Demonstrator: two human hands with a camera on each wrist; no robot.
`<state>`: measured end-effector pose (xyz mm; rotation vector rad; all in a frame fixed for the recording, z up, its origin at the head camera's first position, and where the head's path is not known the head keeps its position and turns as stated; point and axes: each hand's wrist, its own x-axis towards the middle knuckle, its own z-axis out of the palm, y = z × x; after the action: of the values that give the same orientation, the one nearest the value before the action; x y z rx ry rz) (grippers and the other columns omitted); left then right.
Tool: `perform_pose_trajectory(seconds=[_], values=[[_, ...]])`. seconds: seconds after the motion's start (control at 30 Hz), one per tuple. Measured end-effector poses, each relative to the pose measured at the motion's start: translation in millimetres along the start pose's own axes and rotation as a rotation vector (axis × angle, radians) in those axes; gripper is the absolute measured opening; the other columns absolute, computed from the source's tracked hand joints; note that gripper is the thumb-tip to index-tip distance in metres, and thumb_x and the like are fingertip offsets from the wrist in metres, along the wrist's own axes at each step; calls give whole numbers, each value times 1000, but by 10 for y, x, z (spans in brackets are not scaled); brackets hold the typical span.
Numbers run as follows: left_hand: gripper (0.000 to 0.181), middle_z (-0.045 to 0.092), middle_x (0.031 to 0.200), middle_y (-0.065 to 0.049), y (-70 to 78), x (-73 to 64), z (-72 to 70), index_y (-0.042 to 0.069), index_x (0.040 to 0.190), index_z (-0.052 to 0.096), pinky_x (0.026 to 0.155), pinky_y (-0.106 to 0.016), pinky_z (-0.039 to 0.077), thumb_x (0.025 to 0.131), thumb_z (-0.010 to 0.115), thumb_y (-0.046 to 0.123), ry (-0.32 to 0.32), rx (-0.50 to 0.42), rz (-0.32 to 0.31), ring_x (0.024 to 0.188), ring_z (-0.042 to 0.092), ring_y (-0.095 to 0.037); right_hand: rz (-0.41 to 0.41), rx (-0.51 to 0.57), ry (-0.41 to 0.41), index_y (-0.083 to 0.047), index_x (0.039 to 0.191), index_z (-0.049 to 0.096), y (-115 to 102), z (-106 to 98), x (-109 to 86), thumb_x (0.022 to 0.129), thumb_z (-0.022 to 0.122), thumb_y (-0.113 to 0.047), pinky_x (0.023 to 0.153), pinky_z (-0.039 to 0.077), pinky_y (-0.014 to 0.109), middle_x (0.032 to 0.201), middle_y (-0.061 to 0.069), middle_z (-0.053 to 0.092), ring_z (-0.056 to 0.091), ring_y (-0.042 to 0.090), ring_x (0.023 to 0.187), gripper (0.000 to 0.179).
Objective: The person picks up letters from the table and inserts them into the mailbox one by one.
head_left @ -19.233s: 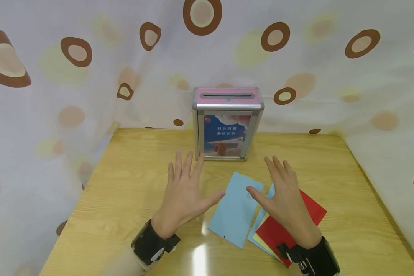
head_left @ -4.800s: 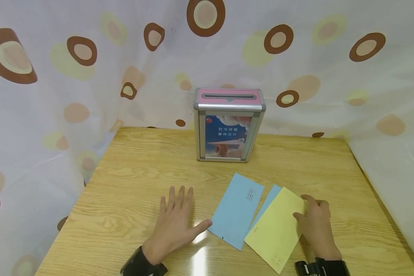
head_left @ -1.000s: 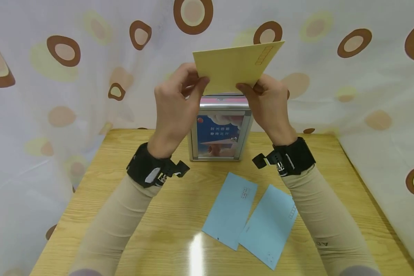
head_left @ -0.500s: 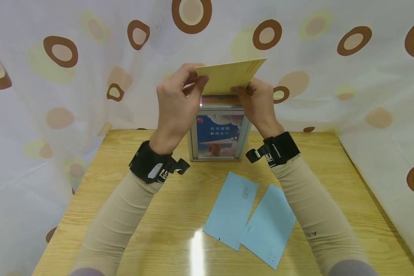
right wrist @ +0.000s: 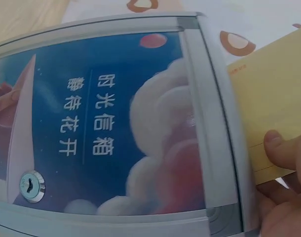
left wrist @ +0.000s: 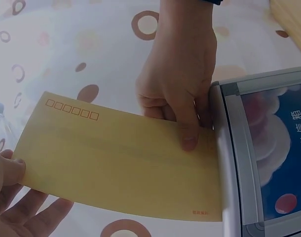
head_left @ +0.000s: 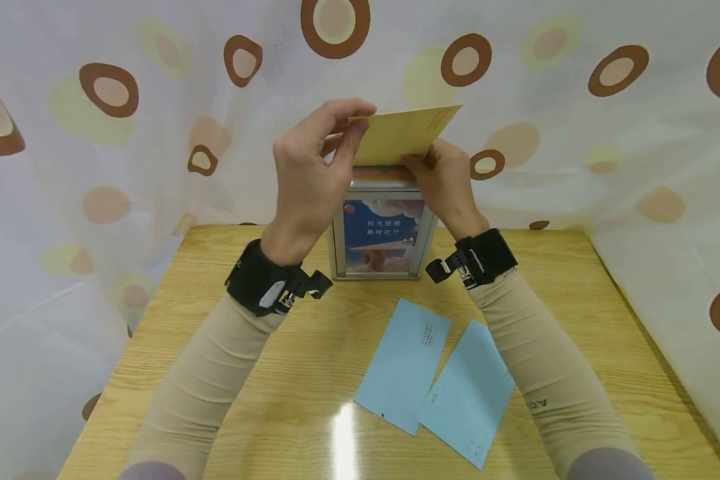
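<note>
Head view: the left hand [head_left: 311, 167] and right hand [head_left: 448, 183] pinch a yellow envelope [head_left: 396, 137] between them, over the box [head_left: 384, 237], with two blue envelopes [head_left: 403, 367] on the worktop [head_left: 276, 413] below both hands. Left wrist: the left hand pinches the end away from the box. Right wrist: the right hand pinches it just beside the box's top.
</note>
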<state>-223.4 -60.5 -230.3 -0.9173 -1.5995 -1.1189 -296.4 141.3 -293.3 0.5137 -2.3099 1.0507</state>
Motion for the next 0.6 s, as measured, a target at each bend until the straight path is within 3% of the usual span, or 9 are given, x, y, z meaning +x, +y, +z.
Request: perform_pose_trajectory(seconds=[0.2,0.37,0.5,0.6], values=[[13,73,96,-14,-34,8,-4,-1,102,71,80,-26,58,95,61,4,-5,38,41,91,68,-15,-36,-5,20,-9,114,69,-73,-85,-48,93,68,-17,83,56,38,108,12,72,67,20,94,23],[14,73,96,-14,-70,-9,-13,0,103,71,80,-26,58,96,60,6,-28,66,27,91,68,-14,-95,151,99,-6,116,67,-306,-245,-92,93,66,-9,88,55,33,108,9,71,67,15,96,24],[15,73,97,-13,-100,-31,-34,1,104,71,80,-27,58,97,59,6,-35,82,-1,92,67,-14,-217,278,197,-1,114,65,-525,-346,-97,91,65,-2,82,54,24,98,13,69,67,17,87,22],[15,73,98,-12,-118,-45,-46,1,104,71,81,-27,57,97,59,7,-44,88,-24,93,67,-14,-324,314,268,3,112,64,-644,-398,-101,91,64,1,80,53,23,95,15,68,66,19,84,21]])
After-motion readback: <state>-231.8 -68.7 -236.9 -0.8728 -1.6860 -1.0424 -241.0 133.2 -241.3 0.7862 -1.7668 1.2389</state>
